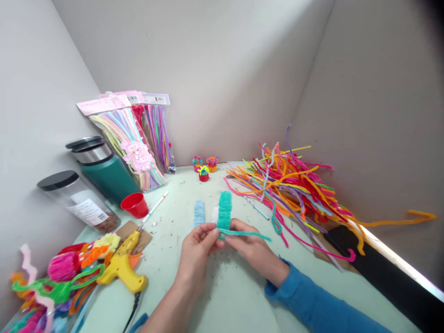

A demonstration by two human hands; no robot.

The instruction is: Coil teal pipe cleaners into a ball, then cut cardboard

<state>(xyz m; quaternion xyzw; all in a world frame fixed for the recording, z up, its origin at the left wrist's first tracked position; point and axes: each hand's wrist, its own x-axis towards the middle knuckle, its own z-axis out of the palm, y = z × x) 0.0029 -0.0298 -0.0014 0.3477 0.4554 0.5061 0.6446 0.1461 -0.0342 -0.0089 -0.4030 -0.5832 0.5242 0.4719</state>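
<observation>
Above the middle of the table, a teal strip (225, 208) of closely packed, fuzzy pipe cleaner rows stands up from between my hands. My left hand (197, 247) pinches its lower end with thumb and fingers. A loose teal pipe cleaner (251, 234) crosses that end and sticks out to the right. Around the pipe cleaner, the fingers of my right hand (252, 247) are closed; its fingertips are partly hidden. Just left of the strip lies a smaller light blue ribbed piece (199, 212), with a whitish scrap (215, 214) beside the strip.
A heap of colourful pipe cleaners (287, 178) spreads at the right, near a black bar (381, 273). At left are a yellow glue gun (123, 266), red cup (134, 205), clear jar (78, 201), green bottle (107, 173) and packaged pipe cleaners (121, 138). Small figures (204, 174) stand behind.
</observation>
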